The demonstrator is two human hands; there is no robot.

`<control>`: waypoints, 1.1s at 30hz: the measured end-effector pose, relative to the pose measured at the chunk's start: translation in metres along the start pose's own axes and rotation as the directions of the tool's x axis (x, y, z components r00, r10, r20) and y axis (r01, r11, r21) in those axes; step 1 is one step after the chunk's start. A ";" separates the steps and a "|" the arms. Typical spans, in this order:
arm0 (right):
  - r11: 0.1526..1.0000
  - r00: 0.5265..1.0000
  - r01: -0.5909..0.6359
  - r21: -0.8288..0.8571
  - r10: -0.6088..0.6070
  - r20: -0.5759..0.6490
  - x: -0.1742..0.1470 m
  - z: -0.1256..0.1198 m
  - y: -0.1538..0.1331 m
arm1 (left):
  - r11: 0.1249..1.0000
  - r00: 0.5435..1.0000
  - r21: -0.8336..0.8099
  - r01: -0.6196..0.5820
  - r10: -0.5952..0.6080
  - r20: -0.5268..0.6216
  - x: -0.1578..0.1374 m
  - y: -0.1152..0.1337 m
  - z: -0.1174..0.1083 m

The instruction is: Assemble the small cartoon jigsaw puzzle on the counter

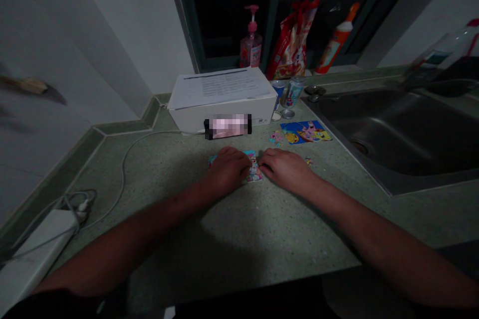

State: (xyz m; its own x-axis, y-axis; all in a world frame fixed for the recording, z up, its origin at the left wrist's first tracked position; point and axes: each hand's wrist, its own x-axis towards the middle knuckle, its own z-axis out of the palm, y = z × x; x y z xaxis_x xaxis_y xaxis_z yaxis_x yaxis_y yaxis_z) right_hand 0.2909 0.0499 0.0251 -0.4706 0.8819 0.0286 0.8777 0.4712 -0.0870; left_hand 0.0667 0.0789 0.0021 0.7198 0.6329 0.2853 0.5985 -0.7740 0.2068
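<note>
A colourful jigsaw puzzle, partly assembled, lies flat on the counter. My left hand rests over its middle with bent fingers pressed together on it, covering much of the picture. At the puzzle's right edge, my right hand has its fingertips drawn together; whatever is between them is hidden. A few loose puzzle pieces lie beyond the right hand, and a small piece or two sit just to its right. The blue picture sheet with cartoon figures lies farther back.
A phone on a cable leans against a white box. Cans stand beside the box. To the right is a steel sink; at the left lies a power strip. A pump bottle stands behind.
</note>
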 end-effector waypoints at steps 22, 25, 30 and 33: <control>0.979 0.971 0.182 0.094 -0.164 -0.174 -0.002 0.018 0.002 | 0.991 0.939 -0.084 0.102 -0.124 -0.322 -0.088 -0.027 -0.032; 0.976 0.966 0.194 0.094 -0.174 -0.192 -0.002 0.016 0.003 | 0.982 0.916 -0.111 0.156 -0.186 -0.355 -0.088 -0.031 -0.031; 0.987 0.935 0.106 0.117 -0.058 -0.350 -0.003 0.005 0.013 | 0.953 0.863 -0.225 0.205 -0.284 -0.418 -0.089 -0.035 -0.027; 0.994 0.903 0.016 0.110 0.032 -0.428 -0.005 -0.003 0.026 | 0.934 0.826 -0.265 0.241 -0.341 -0.449 -0.088 -0.039 -0.023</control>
State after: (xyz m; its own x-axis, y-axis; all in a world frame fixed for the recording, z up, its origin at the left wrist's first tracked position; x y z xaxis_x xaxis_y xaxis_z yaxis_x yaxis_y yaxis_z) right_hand 0.3159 0.0577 0.0253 -0.3580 0.8186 0.4492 0.8547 0.4810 -0.1952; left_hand -0.0280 0.0532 -0.0097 0.2321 0.7767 0.5856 0.6394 -0.5755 0.5099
